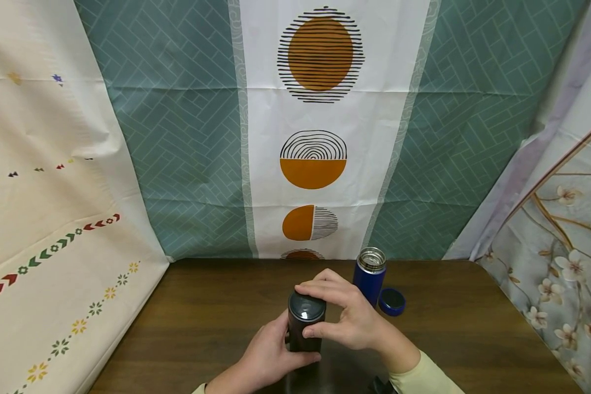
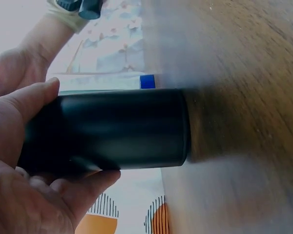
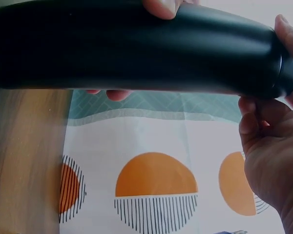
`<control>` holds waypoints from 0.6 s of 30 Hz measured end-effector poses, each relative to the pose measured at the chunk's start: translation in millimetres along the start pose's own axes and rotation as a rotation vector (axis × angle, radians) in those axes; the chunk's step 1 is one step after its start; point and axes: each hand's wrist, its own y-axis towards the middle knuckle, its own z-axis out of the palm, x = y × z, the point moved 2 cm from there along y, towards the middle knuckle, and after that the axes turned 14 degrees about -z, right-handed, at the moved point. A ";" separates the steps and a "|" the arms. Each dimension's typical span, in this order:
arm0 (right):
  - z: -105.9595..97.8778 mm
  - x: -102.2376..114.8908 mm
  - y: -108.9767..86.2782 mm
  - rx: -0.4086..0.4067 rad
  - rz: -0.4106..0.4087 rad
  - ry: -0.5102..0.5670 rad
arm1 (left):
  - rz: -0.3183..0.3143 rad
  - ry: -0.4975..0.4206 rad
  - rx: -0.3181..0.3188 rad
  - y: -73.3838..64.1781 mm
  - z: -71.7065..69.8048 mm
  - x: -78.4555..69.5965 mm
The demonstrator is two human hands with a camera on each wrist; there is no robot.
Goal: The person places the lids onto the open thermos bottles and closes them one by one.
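A black thermos flask (image 1: 305, 343) stands upright between my two hands over the table. My left hand (image 1: 271, 350) grips its body from the left side, fingers and thumb wrapped round it. At the top, my right hand (image 1: 351, 314) holds the dark lid (image 1: 307, 307) between thumb and fingers. The lid sits on the flask, a thin seam showing below it in the right wrist view. In the left wrist view the flask's smooth side (image 2: 122, 129) runs down to a base close to the wooden surface.
Behind my right hand an uncapped blue flask (image 1: 369, 276) stands on the brown table (image 1: 216, 306), steel showing at its mouth. Its blue cap (image 1: 392, 302) lies just to the right. A patterned cloth (image 1: 315, 115) hangs along the back edge, with further cloths at both sides.
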 end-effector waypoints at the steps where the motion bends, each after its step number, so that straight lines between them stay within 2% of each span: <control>1: 0.5 0.0 0.2 -0.003 0.001 -0.006 | 0.001 0.002 -0.007 -0.2 0.0 -0.1; 12: 6.3 4.4 3.0 -0.041 0.035 -0.062 | -0.002 0.018 -0.070 -2.1 1.0 0.1; 18: 8.8 7.2 3.3 -0.062 0.071 -0.097 | -0.009 0.021 -0.081 -3.0 1.7 -1.7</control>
